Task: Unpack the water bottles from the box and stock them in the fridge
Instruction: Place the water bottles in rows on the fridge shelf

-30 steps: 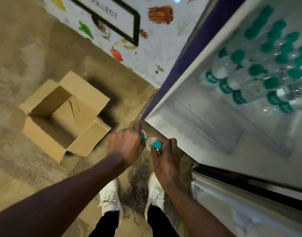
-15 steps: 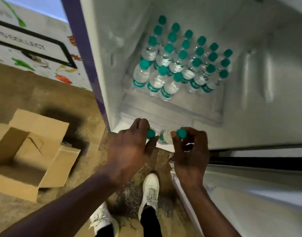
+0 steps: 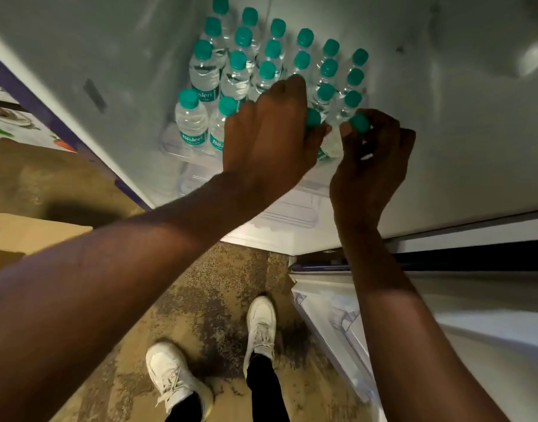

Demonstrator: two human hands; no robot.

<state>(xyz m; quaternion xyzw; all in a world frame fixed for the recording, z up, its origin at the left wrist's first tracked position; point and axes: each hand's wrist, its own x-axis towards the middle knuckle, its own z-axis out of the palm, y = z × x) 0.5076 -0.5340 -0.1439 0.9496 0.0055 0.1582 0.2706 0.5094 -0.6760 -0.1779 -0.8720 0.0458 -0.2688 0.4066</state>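
Observation:
Both my hands reach into the open fridge (image 3: 444,117). My left hand (image 3: 267,135) is closed around a teal-capped water bottle (image 3: 312,117); only the cap shows past my fingers. My right hand (image 3: 371,159) grips a second clear bottle (image 3: 333,143) by its teal cap. Both bottles are at the front of the rows of stocked water bottles (image 3: 240,71), which stand upright on the fridge floor. A corner of the cardboard box (image 3: 33,233) shows at the left edge, on the ground.
The fridge door (image 3: 474,315) stands open at the right, its shelf edge near my right forearm. My white shoes (image 3: 261,327) stand on the mottled brown floor (image 3: 200,284). A purple fridge edge (image 3: 63,129) and a printed wall lie at the left.
Both hands have moved forward from the fridge's front lip into the compartment, carrying the two bottles up to the stocked rows. The view has swung right, so the box has slid mostly out of frame.

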